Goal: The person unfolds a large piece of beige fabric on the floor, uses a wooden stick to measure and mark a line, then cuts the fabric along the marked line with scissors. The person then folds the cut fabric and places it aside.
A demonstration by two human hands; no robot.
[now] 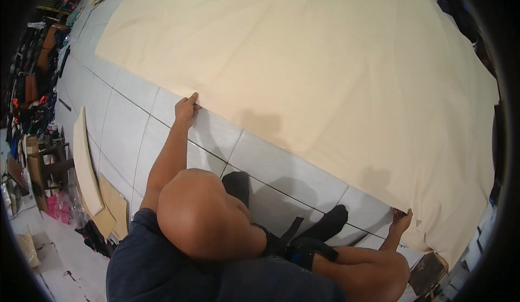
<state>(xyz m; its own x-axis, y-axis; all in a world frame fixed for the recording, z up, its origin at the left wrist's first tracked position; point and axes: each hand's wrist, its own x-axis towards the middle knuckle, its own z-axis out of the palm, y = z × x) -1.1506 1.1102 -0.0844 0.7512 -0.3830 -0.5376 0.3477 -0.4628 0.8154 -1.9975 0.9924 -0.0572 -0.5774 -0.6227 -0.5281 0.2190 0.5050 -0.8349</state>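
Note:
A large cream cloth (303,69) lies spread over the tiled floor, its near edge running slantwise from upper left to lower right. My left hand (187,108) pinches that edge toward the left, thumb and fingers closed on the fabric. Further right and nearer to me, my right hand (401,222) grips the same edge close to the cloth's right corner; its fingers are partly hidden under the fabric. Faint creases cross the cloth, and its right part ripples near my right hand.
White floor tiles (127,110) with dark joints show on the near side. At the left are a folded cream piece (86,166), tan sheets (114,207) and a cluttered rack (38,80). A brown block (428,274) sits by the lower right corner. My bent knees are between my arms.

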